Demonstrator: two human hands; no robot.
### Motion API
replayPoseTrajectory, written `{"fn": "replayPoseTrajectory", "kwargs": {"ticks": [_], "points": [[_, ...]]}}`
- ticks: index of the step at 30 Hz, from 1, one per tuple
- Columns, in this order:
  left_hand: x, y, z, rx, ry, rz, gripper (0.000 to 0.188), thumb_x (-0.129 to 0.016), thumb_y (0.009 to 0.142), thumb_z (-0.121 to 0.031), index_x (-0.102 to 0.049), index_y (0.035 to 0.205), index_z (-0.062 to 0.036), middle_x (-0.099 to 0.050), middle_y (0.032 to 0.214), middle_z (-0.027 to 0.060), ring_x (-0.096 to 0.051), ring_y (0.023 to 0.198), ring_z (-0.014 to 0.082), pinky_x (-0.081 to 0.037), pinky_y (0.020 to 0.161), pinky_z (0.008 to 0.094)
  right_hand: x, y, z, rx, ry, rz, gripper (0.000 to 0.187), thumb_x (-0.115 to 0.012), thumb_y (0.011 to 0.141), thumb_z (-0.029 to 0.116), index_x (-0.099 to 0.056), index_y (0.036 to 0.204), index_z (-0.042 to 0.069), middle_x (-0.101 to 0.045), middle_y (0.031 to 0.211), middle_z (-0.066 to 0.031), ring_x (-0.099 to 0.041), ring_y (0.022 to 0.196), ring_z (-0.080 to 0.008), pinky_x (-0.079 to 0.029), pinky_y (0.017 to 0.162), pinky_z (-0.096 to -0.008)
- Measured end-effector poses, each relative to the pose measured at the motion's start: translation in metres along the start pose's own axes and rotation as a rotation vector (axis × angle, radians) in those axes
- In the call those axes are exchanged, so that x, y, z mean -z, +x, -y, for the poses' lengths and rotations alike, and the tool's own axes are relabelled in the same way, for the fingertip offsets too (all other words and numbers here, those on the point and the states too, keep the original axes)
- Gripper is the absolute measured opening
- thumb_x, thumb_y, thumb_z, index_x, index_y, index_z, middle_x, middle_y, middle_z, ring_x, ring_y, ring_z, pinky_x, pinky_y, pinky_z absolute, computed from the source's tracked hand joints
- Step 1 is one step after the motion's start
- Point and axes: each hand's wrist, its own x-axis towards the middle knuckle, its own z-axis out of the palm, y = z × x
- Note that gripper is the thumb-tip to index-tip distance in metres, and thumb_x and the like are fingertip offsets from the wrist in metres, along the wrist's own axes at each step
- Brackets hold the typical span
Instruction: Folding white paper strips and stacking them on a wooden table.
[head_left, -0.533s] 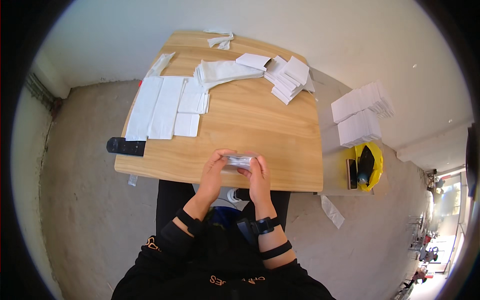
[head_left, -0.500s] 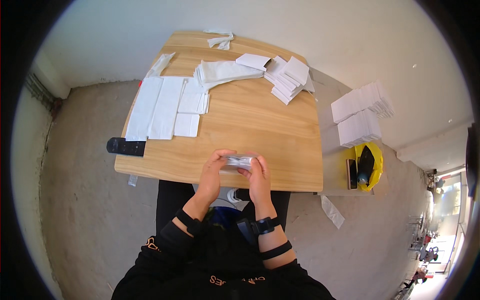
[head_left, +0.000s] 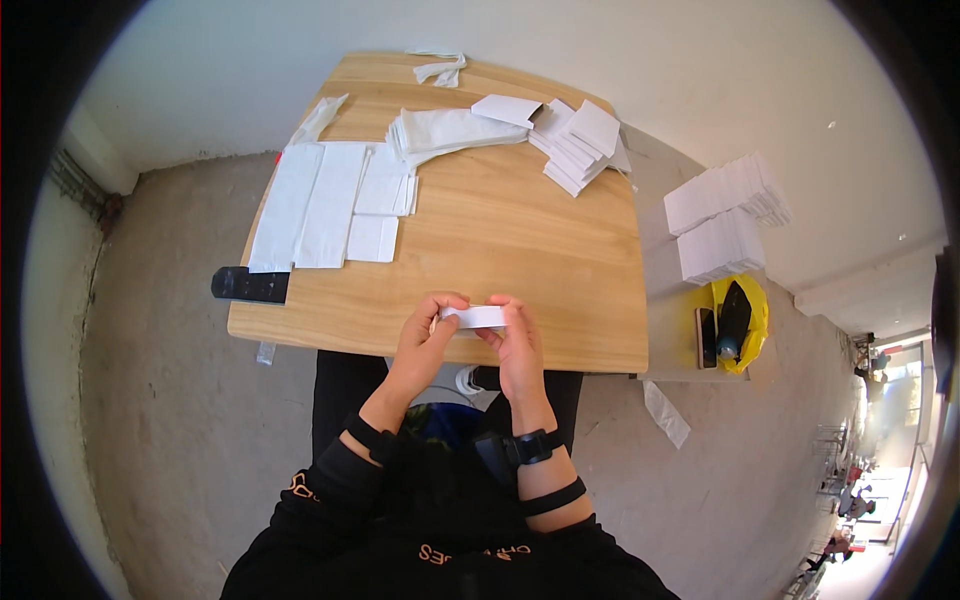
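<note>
Between my two hands, over the near edge of the wooden table [head_left: 520,230], is a small white cardboard box [head_left: 478,317]. Its narrow white end faces up at me. My left hand [head_left: 428,328] grips the left side, with the thumb on the white face. On the right side, my right hand [head_left: 518,345] holds it with the thumb along the edge and fingers underneath. The box's lower part is hidden by my hands. At the far right of the table lies a heap of flat white cartons [head_left: 580,145], with one opened carton [head_left: 507,109] beside it.
White flat sleeves [head_left: 310,205] lie in rows at the left, over a black device [head_left: 250,285]. More white sleeves [head_left: 455,135] fan out at the back. A grey surface on the right bears stacked white boxes [head_left: 720,245], a phone [head_left: 706,337] and a yellow bag [head_left: 757,320] with a bottle.
The held box's end showed shiny, crinkled silvery material before; a smooth white face now covers it. My left thumb has shifted onto that face. The whole view has tilted slightly.
</note>
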Motion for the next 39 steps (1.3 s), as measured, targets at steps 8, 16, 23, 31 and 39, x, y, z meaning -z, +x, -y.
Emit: {"fn": "replayPoseTrajectory", "kwargs": {"ticks": [8,16,23,31,39], "points": [[0.0,-0.005,-0.02,-0.281,0.483,0.051,0.027,-0.058,0.089,-0.002,-0.057,0.117,-0.0022,-0.058,0.111,0.0121,-0.054,0.108,0.0231,-0.041,0.093,0.0319,0.012,-0.005,0.001,0.166,-0.234,0.128,0.029,-0.058,0.096,0.016,-0.054,0.122,0.002,-0.049,0.116,-0.0053,-0.055,0.104,-0.013,-0.05,0.085,-0.0279],[0.009,-0.005,-0.023,-0.368,0.597,0.131,0.033,-0.07,0.081,-0.005,-0.063,0.113,-0.0045,-0.061,0.106,0.0134,-0.06,0.095,0.0297,-0.049,0.081,0.0348,0.015,-0.015,0.016,0.164,-0.455,0.193,0.035,-0.065,0.089,0.005,-0.056,0.123,0.0,-0.049,0.117,-0.0059,-0.052,0.112,-0.0157,-0.046,0.093,-0.0264],[0.007,-0.001,-0.016,-0.484,0.713,0.092,0.027,-0.072,0.079,-0.003,-0.064,0.105,-0.0023,-0.063,0.098,0.0131,-0.062,0.089,0.03,-0.05,0.075,0.035,0.015,-0.015,0.01,0.31,-0.585,0.143,0.024,-0.066,0.088,0.005,-0.063,0.112,0.0,-0.054,0.112,-0.0087,-0.059,0.104,-0.0173,-0.052,0.088,-0.028],[0.004,0.001,-0.02,-0.552,0.749,0.054,0.021,-0.071,0.079,-0.003,-0.065,0.099,-0.0011,-0.064,0.092,0.014,-0.062,0.085,0.0312,-0.05,0.073,0.0357,0.014,-0.012,0.01,0.279,-0.516,0.148,0.023,-0.065,0.091,0.011,-0.062,0.11,-0.001,-0.055,0.109,-0.0067,-0.057,0.1,-0.0139,-0.047,0.085,-0.0243],[0.005,-0.007,-0.017,-0.302,0.458,0.096,0.02,-0.066,0.085,0.0,-0.062,0.104,-0.0023,-0.065,0.101,0.0107,-0.062,0.093,0.0217,-0.048,0.081,0.0314,0.01,-0.016,0.013,0.24,-0.533,0.147,0.023,-0.061,0.093,0.008,-0.06,0.114,-0.001,-0.052,0.113,-0.0078,-0.056,0.105,-0.0161,-0.049,0.088,-0.0267]]}}
